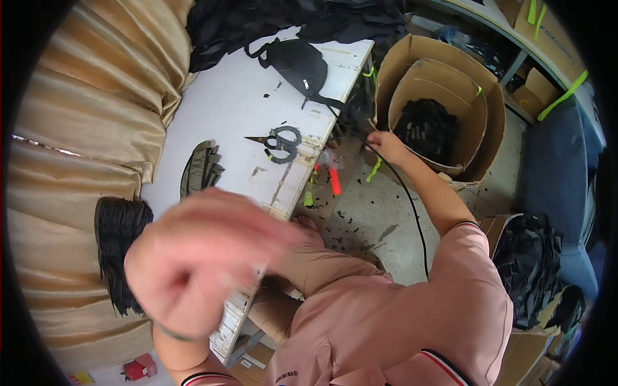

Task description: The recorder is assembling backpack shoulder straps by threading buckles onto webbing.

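My left hand [206, 251] is raised close to the camera over the near part of the white table [225, 122]; its fingers are smeared by motion. My right hand [385, 145] is past the table's right edge, fingers pinched at the end of a black strap. That strap runs from a black fabric piece [297, 64] lying at the table's far end. A thin black cable [412, 206] passes beside my right hand and hangs down in a curve. Scissors with grey-wrapped handles [283, 145] lie open on the table between my hands.
Folded olive fabric pieces [199, 168] and a black stack [121, 241] lie on the left. Black cloth [283, 19] covers the far end. Nested cardboard boxes [394, 77] with black scraps stand at right; another box of black pieces [528, 264] is nearer. Gold curtain [90, 96] hangs left.
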Demonstrator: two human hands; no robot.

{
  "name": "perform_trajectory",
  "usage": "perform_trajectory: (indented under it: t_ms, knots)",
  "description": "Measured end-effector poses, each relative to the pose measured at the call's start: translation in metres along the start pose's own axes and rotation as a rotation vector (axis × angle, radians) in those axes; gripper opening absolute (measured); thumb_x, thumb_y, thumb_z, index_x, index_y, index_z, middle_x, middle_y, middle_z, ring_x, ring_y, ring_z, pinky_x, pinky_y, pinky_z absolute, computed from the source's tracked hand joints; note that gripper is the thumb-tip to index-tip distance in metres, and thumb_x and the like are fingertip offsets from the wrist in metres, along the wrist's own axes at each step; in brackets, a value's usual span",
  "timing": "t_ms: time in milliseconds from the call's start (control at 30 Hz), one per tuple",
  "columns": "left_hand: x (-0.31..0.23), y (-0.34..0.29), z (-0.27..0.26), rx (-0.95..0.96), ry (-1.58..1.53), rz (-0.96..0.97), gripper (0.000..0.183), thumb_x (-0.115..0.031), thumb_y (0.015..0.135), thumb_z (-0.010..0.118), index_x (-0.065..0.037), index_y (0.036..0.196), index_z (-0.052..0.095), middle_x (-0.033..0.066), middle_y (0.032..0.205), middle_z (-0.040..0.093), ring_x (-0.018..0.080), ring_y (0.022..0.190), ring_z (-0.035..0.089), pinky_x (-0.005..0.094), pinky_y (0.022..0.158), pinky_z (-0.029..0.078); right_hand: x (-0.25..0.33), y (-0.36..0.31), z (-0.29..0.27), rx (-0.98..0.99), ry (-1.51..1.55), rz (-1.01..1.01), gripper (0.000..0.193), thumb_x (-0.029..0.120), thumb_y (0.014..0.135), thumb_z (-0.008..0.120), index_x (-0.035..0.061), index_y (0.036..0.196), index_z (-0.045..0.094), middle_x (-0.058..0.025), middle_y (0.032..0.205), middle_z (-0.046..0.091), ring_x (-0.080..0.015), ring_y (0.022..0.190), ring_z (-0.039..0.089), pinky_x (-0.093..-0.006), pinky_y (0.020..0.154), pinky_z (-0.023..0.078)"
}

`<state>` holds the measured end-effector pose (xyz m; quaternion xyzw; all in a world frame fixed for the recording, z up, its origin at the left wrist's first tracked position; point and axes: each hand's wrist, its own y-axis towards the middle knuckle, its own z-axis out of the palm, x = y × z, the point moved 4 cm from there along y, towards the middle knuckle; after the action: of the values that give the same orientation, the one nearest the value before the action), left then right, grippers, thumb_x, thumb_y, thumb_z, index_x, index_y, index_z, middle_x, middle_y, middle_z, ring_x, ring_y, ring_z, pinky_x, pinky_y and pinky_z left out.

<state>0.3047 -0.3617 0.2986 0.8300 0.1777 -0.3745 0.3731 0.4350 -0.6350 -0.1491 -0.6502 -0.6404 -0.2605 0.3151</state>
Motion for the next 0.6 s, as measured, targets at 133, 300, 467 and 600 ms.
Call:
perform_trajectory:
  t_ms: [133,300,467,600]
  knots:
    - [-0.039,-0.013,-0.004,-0.07,-0.22,0.213,0.012,-0.002,0.087,0.053,-0.004,0.099,0.053,0.0111,0.091,0.06,0.0218,0.078,0.059,0.0349,0.068,0.048,0.075,-0.001,-0.009,-0.003,0.122,-0.099,0.025,0.014,0.079,0.069,0.001,0.099,0.062,-0.0156,0.086,0.067,-0.0242,0.077,0.065,-0.0337,0.071,0.05]
    - [-0.109,-0.065,-0.016,-0.189,-0.507,0.575,0.034,0.0,0.087,0.054,-0.007,0.121,0.055,0.0059,0.115,0.061,0.0156,0.097,0.062,0.0299,0.077,0.048,0.089,-0.016,-0.006,0.049,0.096,-0.126,0.027,0.015,0.079,0.07,0.0005,0.1,0.062,-0.0145,0.09,0.067,-0.0239,0.084,0.065,-0.0339,0.076,0.05]
    - [-0.131,-0.096,-0.028,0.289,-0.696,0.679,0.024,-0.006,0.089,0.05,-0.004,0.109,0.063,0.0119,0.108,0.063,0.02,0.09,0.064,0.034,0.077,0.052,0.076,-0.025,-0.041,-0.076,0.039,-0.049,0.025,0.016,0.078,0.071,0.0014,0.097,0.064,-0.0121,0.089,0.067,-0.0209,0.084,0.064,-0.0334,0.077,0.05]
    - [-0.134,-0.13,-0.051,0.29,-0.468,0.42,0.012,-0.015,0.086,0.063,-0.004,0.09,0.065,0.0152,0.085,0.065,0.0254,0.071,0.064,0.0373,0.063,0.055,0.117,-0.01,-0.067,-0.321,0.169,-0.172,0.016,0.008,0.078,0.069,0.0007,0.092,0.062,-0.0105,0.077,0.065,-0.0168,0.069,0.062,-0.03,0.066,0.05]
